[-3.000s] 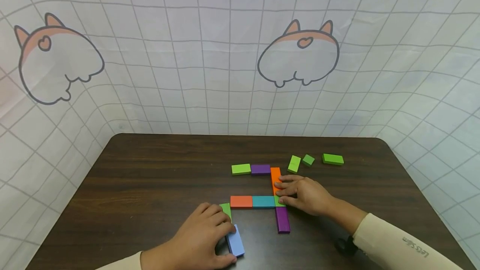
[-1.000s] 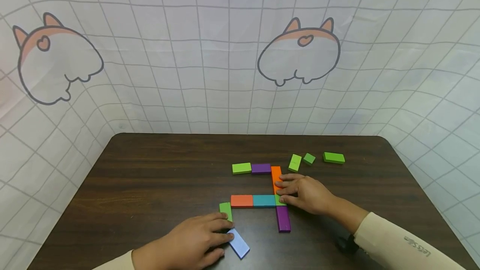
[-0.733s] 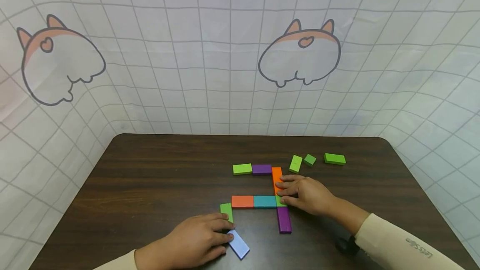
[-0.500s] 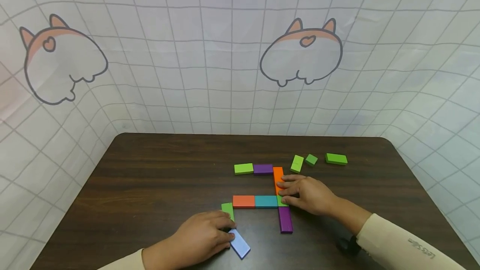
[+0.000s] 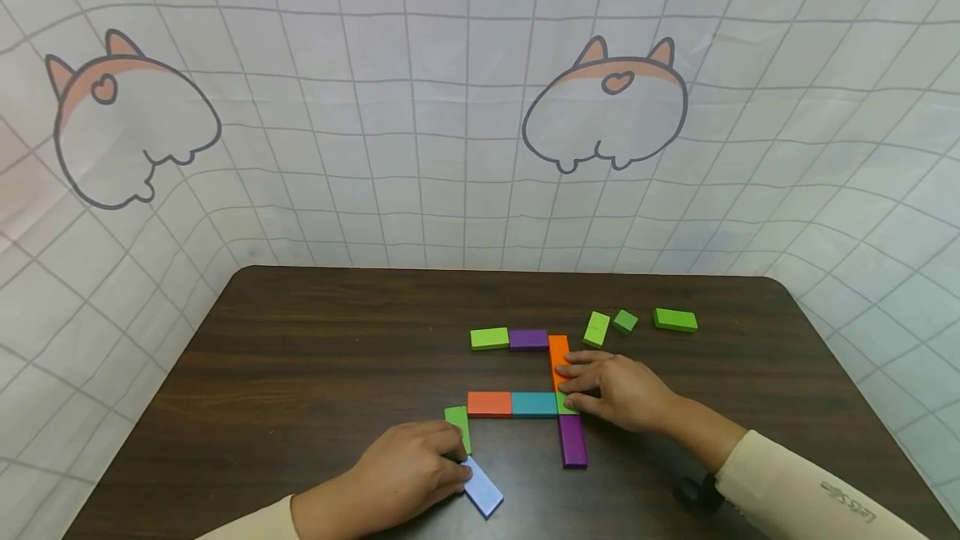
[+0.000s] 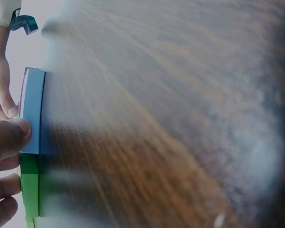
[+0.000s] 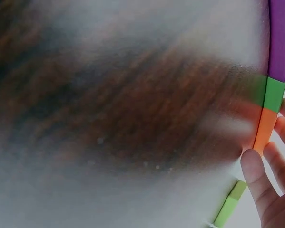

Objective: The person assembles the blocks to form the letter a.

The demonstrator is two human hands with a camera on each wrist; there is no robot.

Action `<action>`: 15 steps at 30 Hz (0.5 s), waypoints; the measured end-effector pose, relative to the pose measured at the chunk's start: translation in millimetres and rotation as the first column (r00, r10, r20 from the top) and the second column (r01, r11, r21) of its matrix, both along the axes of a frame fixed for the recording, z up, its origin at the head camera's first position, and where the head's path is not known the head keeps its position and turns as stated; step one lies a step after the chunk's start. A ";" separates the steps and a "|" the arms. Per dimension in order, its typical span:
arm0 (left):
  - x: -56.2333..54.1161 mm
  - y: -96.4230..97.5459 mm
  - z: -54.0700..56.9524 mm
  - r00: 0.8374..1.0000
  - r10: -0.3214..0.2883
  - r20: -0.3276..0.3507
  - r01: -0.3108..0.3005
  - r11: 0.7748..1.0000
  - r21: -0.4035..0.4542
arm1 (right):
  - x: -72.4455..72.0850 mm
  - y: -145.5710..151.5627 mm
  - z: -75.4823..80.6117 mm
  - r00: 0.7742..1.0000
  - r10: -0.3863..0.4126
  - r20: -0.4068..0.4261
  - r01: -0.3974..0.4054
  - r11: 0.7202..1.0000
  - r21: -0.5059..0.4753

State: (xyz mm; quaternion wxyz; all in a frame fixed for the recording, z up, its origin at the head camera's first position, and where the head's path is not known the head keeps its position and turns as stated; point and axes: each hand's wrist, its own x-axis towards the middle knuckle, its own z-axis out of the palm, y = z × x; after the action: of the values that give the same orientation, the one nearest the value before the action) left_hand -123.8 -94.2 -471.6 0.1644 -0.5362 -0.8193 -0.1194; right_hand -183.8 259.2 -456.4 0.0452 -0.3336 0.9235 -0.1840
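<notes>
My left hand rests at the lower left, touching a light blue block and a green block with its fingertips; these two meet end to end at an angle. In the left wrist view, a fingertip presses the blue block and other fingers lie along the green block. With its fingers spread, my right hand touches the orange block and the small green block below it. A purple block continues that column, and a teal block adjoins on the left, then a coral block.
Atop the figure lie a light green block and a purple block, joined to the orange one. Several loose green blocks, such as the long one, lie at the back right. A patterned curtain surrounds the dark wooden table.
Since three seconds ago, the blue block's near end has swung to the right while my left hand has shifted its hold on it. The right hand stays on the same blocks.
</notes>
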 end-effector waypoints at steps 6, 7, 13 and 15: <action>0.4 -2.8 3.9 0.999 -0.012 0.042 0.014 0.999 -0.051 | 1.8 0.8 0.5 1.000 -0.003 0.001 0.003 1.000 0.015; 0.6 -3.5 5.2 0.998 -0.014 0.057 0.018 0.998 -0.063 | 1.9 0.8 0.6 1.000 -0.002 0.001 0.002 1.000 0.018; 2.4 -9.9 7.8 0.991 -0.004 0.133 0.021 0.991 -0.129 | 2.6 1.3 0.7 1.000 -0.001 0.003 0.001 1.000 0.023; 2.8 -12.5 7.9 0.988 -0.001 0.155 0.025 0.988 -0.151 | 3.0 1.6 0.6 1.000 -0.003 0.003 0.003 1.000 0.023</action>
State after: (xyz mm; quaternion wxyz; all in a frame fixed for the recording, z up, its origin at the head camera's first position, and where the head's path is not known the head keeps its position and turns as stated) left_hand -120.9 -106.7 -463.7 0.0582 -0.5417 -0.8327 -0.0985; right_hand -180.8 260.8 -455.9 0.0503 -0.3315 0.9259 -0.1740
